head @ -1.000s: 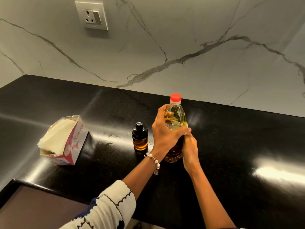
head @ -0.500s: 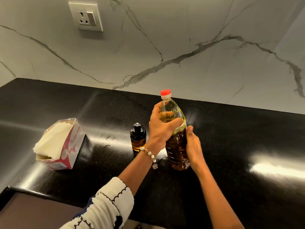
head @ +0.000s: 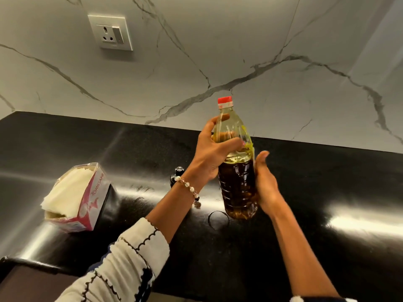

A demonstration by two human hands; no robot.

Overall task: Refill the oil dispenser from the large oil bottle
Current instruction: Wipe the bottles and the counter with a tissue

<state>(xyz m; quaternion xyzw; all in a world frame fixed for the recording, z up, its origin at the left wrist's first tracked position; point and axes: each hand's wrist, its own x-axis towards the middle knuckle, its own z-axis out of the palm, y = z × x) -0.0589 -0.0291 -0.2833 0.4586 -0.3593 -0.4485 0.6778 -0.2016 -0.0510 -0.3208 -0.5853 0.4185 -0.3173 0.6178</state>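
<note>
oil bottle (head: 237,171) near-upright, red cap up, seemingly lifted

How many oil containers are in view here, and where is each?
2. The large oil bottle is held off the counter by the left hand and right hand. The small oil dispenser stands behind the left wrist, mostly hidden.
</note>
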